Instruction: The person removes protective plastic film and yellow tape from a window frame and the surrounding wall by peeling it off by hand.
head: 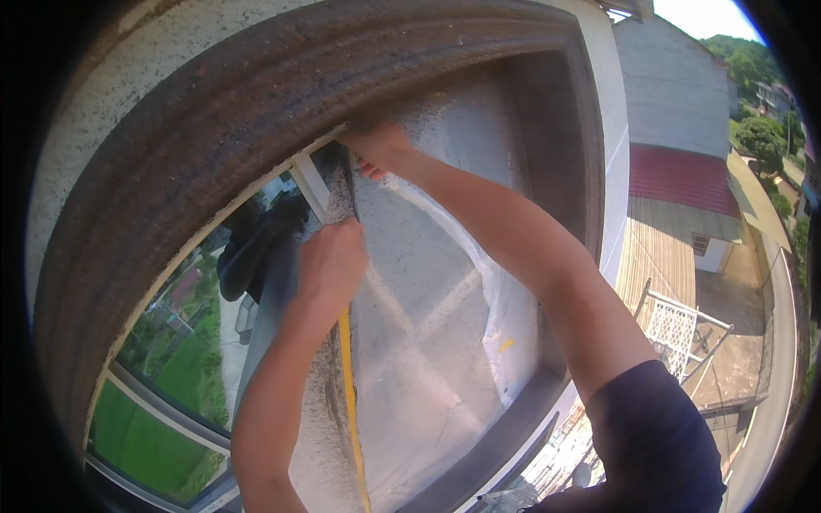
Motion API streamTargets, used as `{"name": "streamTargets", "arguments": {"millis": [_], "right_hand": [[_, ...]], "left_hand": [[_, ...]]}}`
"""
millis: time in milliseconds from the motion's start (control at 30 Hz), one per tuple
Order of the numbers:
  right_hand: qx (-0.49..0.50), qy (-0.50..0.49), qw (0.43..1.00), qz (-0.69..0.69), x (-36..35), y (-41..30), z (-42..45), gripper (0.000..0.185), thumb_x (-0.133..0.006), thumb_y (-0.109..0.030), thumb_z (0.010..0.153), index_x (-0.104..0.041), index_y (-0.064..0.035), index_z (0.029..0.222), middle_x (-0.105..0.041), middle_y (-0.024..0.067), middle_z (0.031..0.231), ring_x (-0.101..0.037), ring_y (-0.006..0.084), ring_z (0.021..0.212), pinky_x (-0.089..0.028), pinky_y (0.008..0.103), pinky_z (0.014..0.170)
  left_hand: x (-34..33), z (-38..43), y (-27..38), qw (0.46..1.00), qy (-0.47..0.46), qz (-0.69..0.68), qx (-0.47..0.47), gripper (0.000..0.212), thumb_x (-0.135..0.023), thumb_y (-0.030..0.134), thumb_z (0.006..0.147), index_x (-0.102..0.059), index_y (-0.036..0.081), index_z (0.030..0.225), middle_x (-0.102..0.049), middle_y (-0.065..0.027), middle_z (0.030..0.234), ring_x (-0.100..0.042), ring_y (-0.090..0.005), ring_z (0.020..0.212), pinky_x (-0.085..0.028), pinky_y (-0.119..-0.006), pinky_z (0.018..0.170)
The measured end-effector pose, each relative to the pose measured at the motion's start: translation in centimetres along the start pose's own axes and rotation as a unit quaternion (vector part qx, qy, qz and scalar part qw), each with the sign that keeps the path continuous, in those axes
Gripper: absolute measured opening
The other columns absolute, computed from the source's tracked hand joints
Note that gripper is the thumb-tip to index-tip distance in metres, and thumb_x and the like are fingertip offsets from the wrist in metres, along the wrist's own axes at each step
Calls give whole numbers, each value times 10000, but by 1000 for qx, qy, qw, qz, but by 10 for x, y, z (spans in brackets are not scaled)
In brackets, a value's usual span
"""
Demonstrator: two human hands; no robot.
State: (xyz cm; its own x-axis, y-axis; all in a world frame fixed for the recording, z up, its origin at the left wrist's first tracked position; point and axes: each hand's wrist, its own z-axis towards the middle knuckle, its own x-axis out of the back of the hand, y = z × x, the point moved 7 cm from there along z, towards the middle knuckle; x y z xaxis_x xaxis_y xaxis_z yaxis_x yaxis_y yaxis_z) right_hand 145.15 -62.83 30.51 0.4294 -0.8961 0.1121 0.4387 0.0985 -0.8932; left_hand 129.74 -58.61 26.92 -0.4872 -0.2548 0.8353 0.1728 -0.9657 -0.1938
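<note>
My left hand is curled into a fist over a narrow ledge beside the window frame. A yellow strip runs from under its wrist down along a dark seam; whether the fingers hold it is hidden. Higher up, my right hand reaches the upper corner where the light metal window frame meets the brown moulding. Its fingers are bent, and their tips are partly hidden in shadow. The grey wall surface of the recess lies to the right of both hands, with white smears across it.
A thick brown moulding arches round the recess. Window glass at left reflects greenery and a dark figure. A yellow scrap sticks to the recess surface. Outside at right, far below, are a red roof and a white metal rack.
</note>
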Motion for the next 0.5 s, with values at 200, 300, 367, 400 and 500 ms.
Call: {"name": "streamTargets", "arguments": {"millis": [200, 300, 367, 400, 500], "right_hand": [[34, 43, 995, 84, 7, 34, 51, 270, -572, -131, 769, -596, 13, 996, -626, 159, 808, -633, 218, 618, -535, 320, 486], [84, 38, 984, 152, 3, 28, 12, 270, -563, -99, 762, -593, 35, 995, -622, 162, 821, -632, 215, 598, -529, 321, 488], [39, 36, 988, 142, 16, 37, -3, 242, -548, -86, 760, -604, 50, 952, -620, 158, 788, -630, 217, 581, -520, 312, 488], [17, 38, 990, 136, 22, 43, -8, 231, -540, -79, 759, -609, 58, 931, -619, 155, 772, -629, 218, 572, -515, 307, 488], [47, 38, 994, 90, 32, 45, -21, 209, -520, -90, 772, -621, 76, 847, -609, 145, 690, -615, 205, 530, -499, 289, 485]], "left_hand": [[2, 7, 16, 998, 25, -33, -46, 274, -481, 228, 872, -579, -17, 800, -617, -215, 750, -608, -373, 750, -480, -447, 686], [12, -9, 2, 998, -6, -66, -23, 421, -527, 361, 854, -568, -50, 774, -584, -213, 689, -580, -371, 669, -431, -430, 635], [19, -6, -5, 982, -44, -180, 39, 503, -517, 435, 846, -579, -63, 806, -561, -189, 645, -570, -298, 636, -418, -387, 629], [19, -2, -8, 967, -62, -236, 68, 546, -512, 472, 842, -584, -69, 823, -549, -177, 624, -565, -261, 619, -411, -366, 626], [11, 14, -39, 940, 31, -306, 149, 583, -424, 501, 875, -625, -40, 791, -589, -185, 729, -571, -293, 745, -417, -369, 715]]}}
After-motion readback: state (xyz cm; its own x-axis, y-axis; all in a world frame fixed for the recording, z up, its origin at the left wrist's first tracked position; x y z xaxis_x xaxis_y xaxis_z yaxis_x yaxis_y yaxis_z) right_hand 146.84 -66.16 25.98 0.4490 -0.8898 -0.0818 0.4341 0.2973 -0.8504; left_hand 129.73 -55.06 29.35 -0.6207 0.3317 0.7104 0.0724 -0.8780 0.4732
